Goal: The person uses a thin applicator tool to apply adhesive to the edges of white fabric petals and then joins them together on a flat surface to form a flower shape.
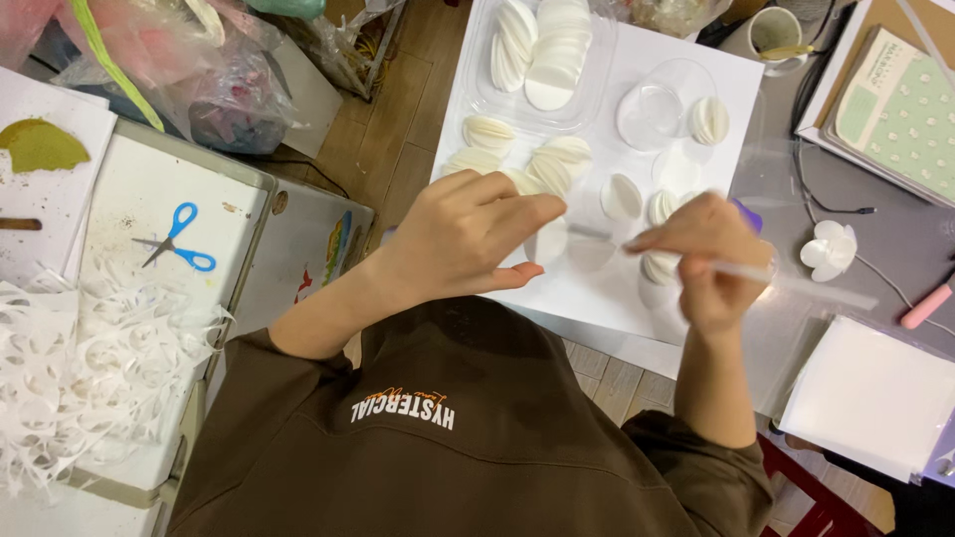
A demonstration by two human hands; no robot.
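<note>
1. Paper disc [549, 242], white and round, is pinched at its left edge by the left hand [468, 239], thumb and fingers closed on it above a white sheet [597, 293] near the middle of the scene.
2. It looks very light, thin and easily creased; a soft pinch at the rim, as here, seems the safest hold, since pressure on the middle would likely bend it.
3. Its surface is plain and matte, matching the folded discs [557, 164] lying in fanned stacks on the sheet further away.
4. The right hand [711, 261] is closed around a thin clear stick [766, 273], its tip pointing left toward the disc; motion blur hides whether tip and disc touch.
5. A clear tray [597, 60] at the far edge holds more discs, with a round clear lid [652, 109] to its right.
6. Blue scissors [177, 241] and white paper scraps [90, 378] lie well apart on the left.
7. A small white paper flower [831, 249] sits to the right of the right hand.
</note>
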